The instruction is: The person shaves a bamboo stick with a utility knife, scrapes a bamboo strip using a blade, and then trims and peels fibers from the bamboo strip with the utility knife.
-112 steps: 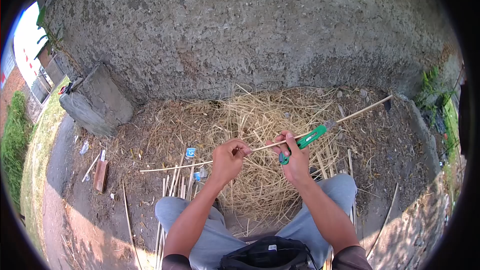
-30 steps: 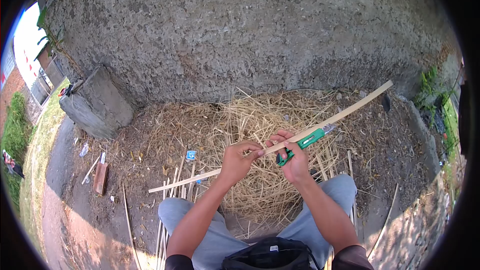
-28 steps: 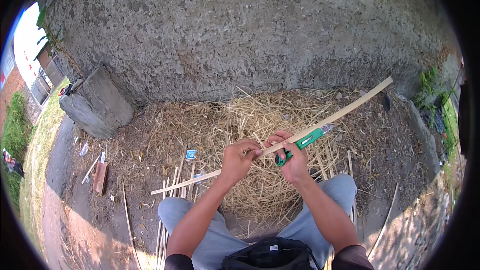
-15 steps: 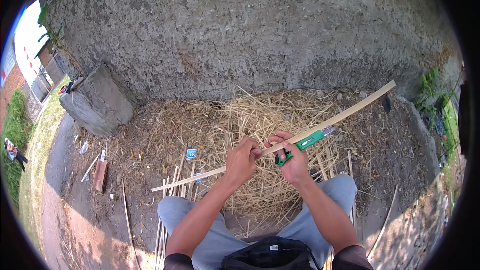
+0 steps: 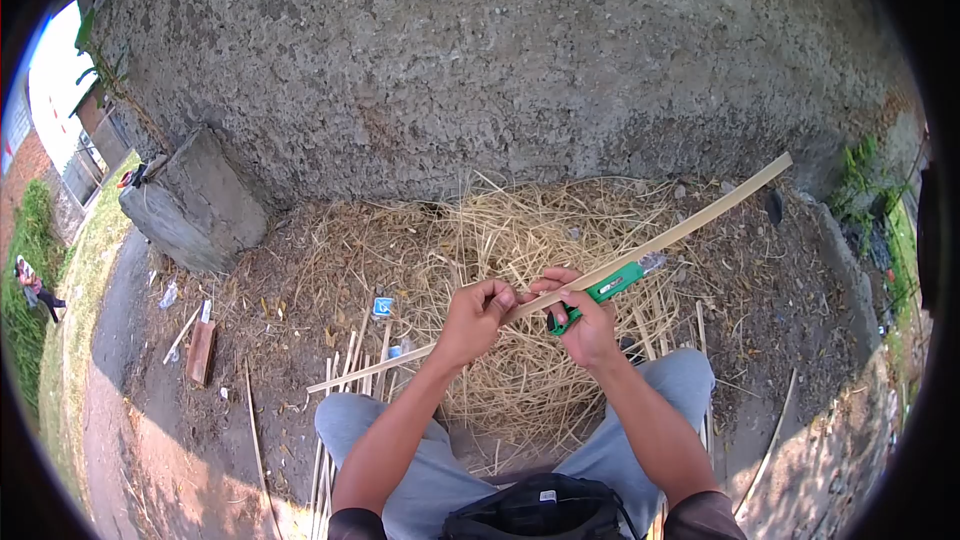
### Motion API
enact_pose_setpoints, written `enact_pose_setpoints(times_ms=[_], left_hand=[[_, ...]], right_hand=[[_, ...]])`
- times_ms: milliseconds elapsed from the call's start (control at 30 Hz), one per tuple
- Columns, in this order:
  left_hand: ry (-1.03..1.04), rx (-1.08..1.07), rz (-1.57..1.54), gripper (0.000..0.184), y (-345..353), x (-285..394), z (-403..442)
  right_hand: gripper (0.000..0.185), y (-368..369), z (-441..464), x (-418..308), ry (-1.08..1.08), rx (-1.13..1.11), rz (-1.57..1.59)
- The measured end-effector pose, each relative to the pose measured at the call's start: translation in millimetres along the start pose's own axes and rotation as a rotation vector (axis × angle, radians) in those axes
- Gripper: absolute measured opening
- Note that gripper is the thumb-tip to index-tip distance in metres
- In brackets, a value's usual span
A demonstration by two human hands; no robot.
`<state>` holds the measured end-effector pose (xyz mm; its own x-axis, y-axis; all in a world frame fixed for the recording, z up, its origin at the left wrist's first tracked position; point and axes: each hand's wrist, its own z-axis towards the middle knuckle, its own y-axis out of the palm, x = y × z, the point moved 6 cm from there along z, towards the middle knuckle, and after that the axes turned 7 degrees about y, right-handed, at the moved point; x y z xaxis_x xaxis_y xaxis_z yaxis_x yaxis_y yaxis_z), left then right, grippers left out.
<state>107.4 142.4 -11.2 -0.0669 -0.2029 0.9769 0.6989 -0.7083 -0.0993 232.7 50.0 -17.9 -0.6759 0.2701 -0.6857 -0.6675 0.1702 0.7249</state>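
Observation:
A long pale wooden strip (image 5: pixel 690 226) slants across the view, its right end raised toward the wall. My left hand (image 5: pixel 474 318) pinches the strip near its middle, thumb and forefinger together. Just right of it, my right hand (image 5: pixel 580 315) holds the strip along with a green cutter (image 5: pixel 615 282), whose metal tip points up and right. The strip runs above the cutter's body, close beside it. Below both hands lies a heap of thin shavings (image 5: pixel 520 380). The strip's left end passes over several other strips on the ground.
A rough wall (image 5: pixel 500 70) stands ahead, with a concrete block (image 5: pixel 195 205) at left. A reddish wooden piece (image 5: pixel 201 350) and a blue packet (image 5: pixel 382 307) lie on the ground. A black bag (image 5: pixel 545 510) is at my waist. A person (image 5: pixel 38 288) is at far left.
Compared with the oldest frame, the strip now shows its broad face instead of a thin edge. My left hand has shifted slightly along it. The distant person has come into view at far left.

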Motion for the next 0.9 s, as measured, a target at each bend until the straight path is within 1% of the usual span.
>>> enact_pose_setpoints(times_ms=[67, 167, 233, 267, 333, 367, 433, 467, 500, 567, 600, 667, 700, 767, 800, 867, 900], left_hand=[[-0.013, 0.006, -0.054, 0.019, -0.2, 1.5, 0.1], [-0.004, 0.02, -0.111, 0.019, -5.1, 0.9, 0.8], [0.104, 0.049, -0.254, 0.02, -12.3, 9.0, 3.4], [0.104, 0.047, -0.254, 0.02, -15.9, 10.6, 4.1], [0.116, 0.189, -0.253, 0.021, -34.8, 15.4, 4.0], [0.117, 0.189, -0.253, 0.021, -41.1, 19.0, 4.5], [0.303, 0.39, 0.752, 0.02, -64.6, 46.7, -1.7], [0.215, 0.315, 0.916, 0.025, -71.5, 44.4, -1.5], [0.216, 0.319, 0.915, 0.025, -75.5, 38.7, -0.3], [0.264, 0.512, 0.987, 0.038, -86.4, 29.1, -1.5], [0.265, 0.515, 0.987, 0.038, -87.1, 24.1, -2.3], [0.18, 0.49, 0.915, 0.047, -88.2, 17.0, -3.9], [0.182, 0.489, 0.918, 0.047, -90.1, 17.1, -5.3], [0.358, 0.23, 1.006, 0.058, -74.2, 29.2, -3.7], [0.361, 0.225, 1.008, 0.058, -71.6, 33.0, -6.7], [0.136, -0.059, 0.913, 0.067, -51.9, 38.3, -12.6], [0.137, -0.063, 0.915, 0.067, -48.9, 42.7, -14.8]], right_hand=[[0.039, -1.0, 1.1, 1.9, 0.025, 0.001, -0.021], [0.037, 2.7, -0.8, -0.2, -0.003, 0.01, -0.014], [0.036, 1.1, 0.2, -0.7, -0.016, 0.012, -0.043], [0.035, -0.1, 0.7, -0.8, -0.027, 0.013, -0.073], [0.034, -6.1, 2.8, -0.2, -0.026, 0.034, -0.093], [0.033, -8.9, 3.3, -0.2, -0.022, 0.054, -0.112], [0.033, -11.0, 2.6, -2.4, -0.028, 0.061, -0.085], [0.033, -11.6, 2.2, -4.5, -0.035, 0.069, -0.06], [0.033, -11.6, 2.2, -5.9, -0.035, 0.066, -0.064], [0.034, -11.4, 2.1, -10.4, -0.056, 0.045, 0.016], [0.034, -12.7, 2.7, -11.9, -0.056, 0.043, 0.016], [0.034, -13.6, 3.5, -16.2, -0.09, -0.002, 0.083], [0.034, -14.6, 4.0, -17.4, -0.092, -0.003, 0.086], [0.035, -17.0, 4.1, -22.9, -0.099, 0.05, 0.112], [0.035, -16.4, 4.5, -25.9, -0.103, 0.052, 0.115], [0.035, -15.5, 5.7, -32.6, -0.115, 0.048, 0.165], [0.035, -16.4, 6.6, -36.6, -0.118, 0.05, 0.168]])
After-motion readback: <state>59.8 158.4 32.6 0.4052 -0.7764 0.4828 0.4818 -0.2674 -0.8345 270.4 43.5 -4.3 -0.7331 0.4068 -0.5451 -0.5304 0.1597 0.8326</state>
